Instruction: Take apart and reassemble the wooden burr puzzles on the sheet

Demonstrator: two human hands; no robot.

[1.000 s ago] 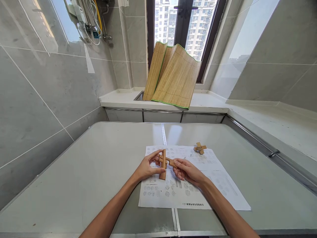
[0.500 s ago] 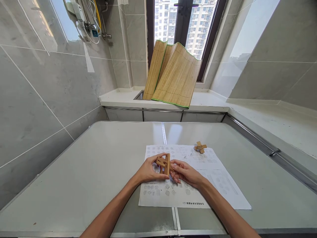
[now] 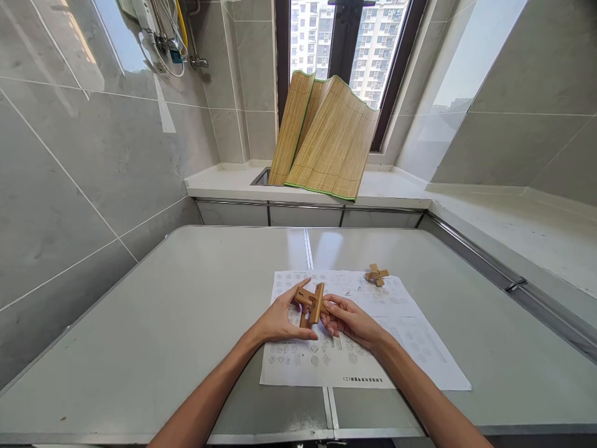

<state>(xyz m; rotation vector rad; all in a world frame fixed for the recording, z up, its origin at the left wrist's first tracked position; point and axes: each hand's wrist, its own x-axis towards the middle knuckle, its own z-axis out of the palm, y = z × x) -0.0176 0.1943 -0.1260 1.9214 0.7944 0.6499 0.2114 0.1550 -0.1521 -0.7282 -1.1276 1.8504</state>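
Interlocked wooden puzzle pieces (image 3: 316, 303) are held up above a printed paper sheet (image 3: 373, 348). My right hand (image 3: 347, 317) pinches the right end of the pieces between thumb and fingers. On the other side, my left hand (image 3: 285, 317) is curved around them, its thumb and index finger spread wide; its other fingers are partly hidden behind the wood and seem to touch the left block. A second small wooden cross-shaped piece (image 3: 377, 274) rests at the top right of the sheet.
The sheet lies on a pale, glossy table (image 3: 140, 348) with a metal seam down its middle. Behind it, a bamboo mat (image 3: 333, 140) leans by the window on a white ledge (image 3: 224, 180). Tiled walls flank the table. Cables and a fixture (image 3: 163, 37) hang at the upper left.
The held pieces have turned, so the upright bar now tilts and shows a cross shape. My left thumb and index finger have moved off the bar and opened wider.
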